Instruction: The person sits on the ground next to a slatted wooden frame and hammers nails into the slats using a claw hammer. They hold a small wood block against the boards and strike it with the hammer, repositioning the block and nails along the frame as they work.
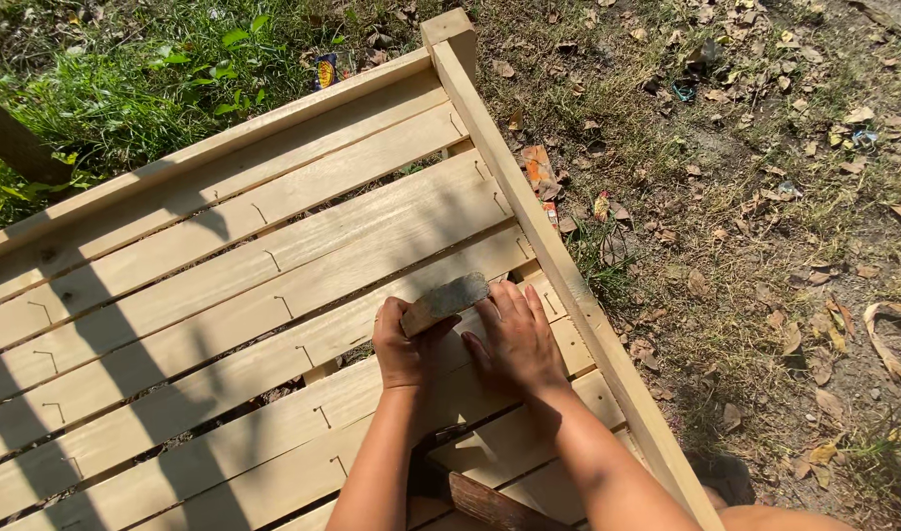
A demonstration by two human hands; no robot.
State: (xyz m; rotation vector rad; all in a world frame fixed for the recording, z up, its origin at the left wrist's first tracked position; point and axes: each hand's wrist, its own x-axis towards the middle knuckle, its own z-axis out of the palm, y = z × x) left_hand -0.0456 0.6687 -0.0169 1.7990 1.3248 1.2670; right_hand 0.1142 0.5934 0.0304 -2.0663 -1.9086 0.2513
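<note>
A pale wooden slatted frame [234,285] lies on the ground, its slats running left to right between side rails. My left hand [403,344] is shut on a small grey-brown block [445,300], held tilted over a slat near the right rail. My right hand [517,339] lies flat with fingers spread on the slats just right of the block, touching its end. A hammer with a reddish wooden handle [485,501] rests on the slats below my forearms, its head partly hidden.
The frame's right rail [558,265] ends in an upright corner post [448,31]. Dry earth with dead leaves and litter spreads to the right. Green grass grows at the top left. Shadows fall across the left slats.
</note>
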